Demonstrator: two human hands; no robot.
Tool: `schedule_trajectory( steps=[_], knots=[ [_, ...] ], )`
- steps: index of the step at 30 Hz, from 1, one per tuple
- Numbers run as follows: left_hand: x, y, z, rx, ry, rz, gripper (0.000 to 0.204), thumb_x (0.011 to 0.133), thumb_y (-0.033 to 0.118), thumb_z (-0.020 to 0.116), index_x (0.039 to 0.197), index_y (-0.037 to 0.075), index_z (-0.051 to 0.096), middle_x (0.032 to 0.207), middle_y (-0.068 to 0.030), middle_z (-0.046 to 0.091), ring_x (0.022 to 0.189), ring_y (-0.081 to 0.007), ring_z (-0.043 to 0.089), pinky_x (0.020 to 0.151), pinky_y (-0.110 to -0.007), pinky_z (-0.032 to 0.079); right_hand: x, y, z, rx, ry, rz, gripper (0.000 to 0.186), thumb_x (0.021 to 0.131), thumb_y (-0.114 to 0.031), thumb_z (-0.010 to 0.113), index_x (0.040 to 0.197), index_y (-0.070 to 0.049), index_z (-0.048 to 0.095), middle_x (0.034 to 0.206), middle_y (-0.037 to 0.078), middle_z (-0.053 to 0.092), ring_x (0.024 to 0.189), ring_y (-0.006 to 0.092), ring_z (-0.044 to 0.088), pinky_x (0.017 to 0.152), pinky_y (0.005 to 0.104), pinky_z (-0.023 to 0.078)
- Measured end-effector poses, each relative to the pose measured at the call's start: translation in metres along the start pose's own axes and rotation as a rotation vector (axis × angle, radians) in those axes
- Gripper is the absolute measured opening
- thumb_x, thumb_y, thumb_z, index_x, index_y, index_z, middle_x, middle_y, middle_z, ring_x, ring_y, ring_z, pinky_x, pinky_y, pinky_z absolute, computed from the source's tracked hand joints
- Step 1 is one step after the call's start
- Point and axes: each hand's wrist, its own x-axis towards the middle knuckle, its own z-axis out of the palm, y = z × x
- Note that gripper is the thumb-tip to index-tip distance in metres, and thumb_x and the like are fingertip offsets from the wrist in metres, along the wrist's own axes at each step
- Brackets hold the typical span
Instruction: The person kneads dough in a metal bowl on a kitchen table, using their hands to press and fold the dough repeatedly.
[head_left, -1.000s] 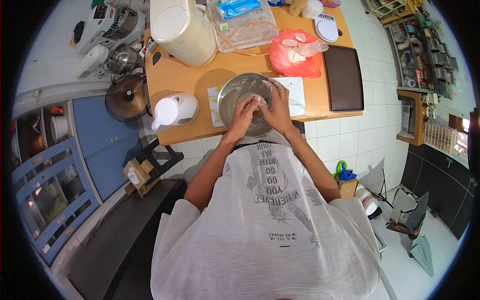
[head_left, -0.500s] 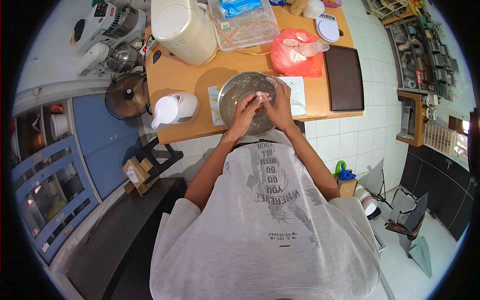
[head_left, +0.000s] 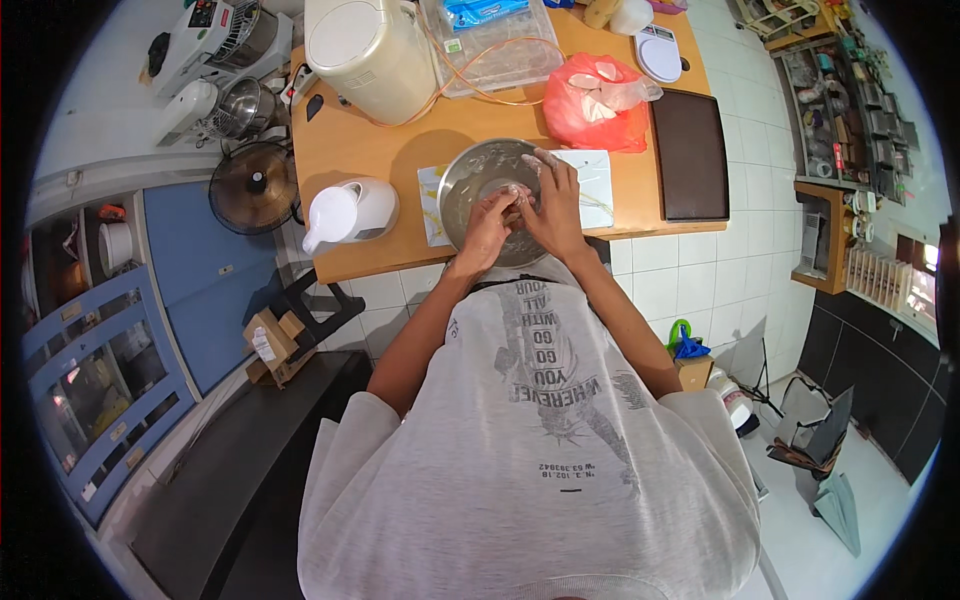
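A round steel mixing bowl [head_left: 457,178] stands near the table's front edge, with pale smears on its inner wall. Both hands are over it. My left hand [head_left: 486,230] is closed in a pinch, its whitish-coated fingertips against the thumb side of my right hand [head_left: 557,208]. Whatever lies in that pinch is too small to make out. Several fingers of the right hand stretch toward the bowl's far rim, with pale residue on them. Under the bowl lies a white patterned sheet [head_left: 590,180]. The bowl's near inside is partly hidden by my hands.
A white jug [head_left: 350,213] stands left of the bowl, and a cream appliance [head_left: 372,60] behind it. Toward the right are a red plastic bag [head_left: 600,115], a dark baking tray [head_left: 690,155] and a white scale [head_left: 657,55]. An orange cord [head_left: 475,65] crosses the clear plastic box [head_left: 500,72].
The right hand's outstretched fingers have shifted slightly left and up over the bowl. The left fingertips remain at the right thumb side. The whole view has moved slightly.
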Motion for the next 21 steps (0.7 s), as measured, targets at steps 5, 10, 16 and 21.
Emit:
schedule_trajectory(
  steps=[5, 10, 16, 21],
  knots=[
    [0.005, -0.003, -0.003, 0.135, 0.13, -0.029, 0.027, 0.108, 0.027, 0.061, 0.116, 0.006, 0.075, 0.108, -0.0044, 0.076, 0.092, -0.0117, 0.071, 0.08, -0.028, 0.056, -0.003, -0.001, -0.001, -0.031, -0.064, 0.031, 0.062, 0.088, -0.016, 0.075, 0.145, -0.002, 0.054, 0.148, 0.02, 0.052, 0.137, 0.0432, 0.045, 0.117, 0.0529, 0.037],
    [0.013, 0.018, -0.02, 0.796, 0.201, 0.143, 0.03, 0.109, 0.024, 0.061, 0.12, -0.001, 0.074, 0.109, -0.0069, 0.078, 0.09, -0.0121, 0.072, 0.08, -0.027, 0.057, -0.011, 0.001, -0.005, -0.046, -0.08, 0.065, 0.062, 0.089, -0.019, 0.075, 0.146, -0.004, 0.054, 0.149, 0.017, 0.052, 0.138, 0.0407, 0.045, 0.115, 0.0518, 0.038],
    [0.002, 0.008, -0.006, 0.017, -0.117, -0.045, 0.032, 0.11, 0.018, 0.061, 0.134, -0.001, 0.067, 0.128, -0.0107, 0.073, 0.116, -0.0165, 0.069, 0.101, -0.031, 0.055, -0.009, 0.005, -0.004, -0.049, -0.021, 0.067, 0.059, 0.089, -0.023, 0.075, 0.143, -0.006, 0.056, 0.147, 0.018, 0.053, 0.136, 0.0405, 0.046, 0.109, 0.054, 0.04],
    [-0.001, -0.001, -0.016, -0.294, -0.107, -0.213, 0.032, 0.109, 0.016, 0.061, 0.137, 0.001, 0.064, 0.134, -0.0107, 0.07, 0.122, -0.0186, 0.066, 0.109, -0.034, 0.052, -0.013, 0.001, 0.002, -0.123, -0.041, 0.088, 0.054, 0.089, -0.023, 0.074, 0.137, -0.003, 0.059, 0.146, 0.018, 0.053, 0.136, 0.0416, 0.045, 0.108, 0.0554, 0.039]
  ],
)
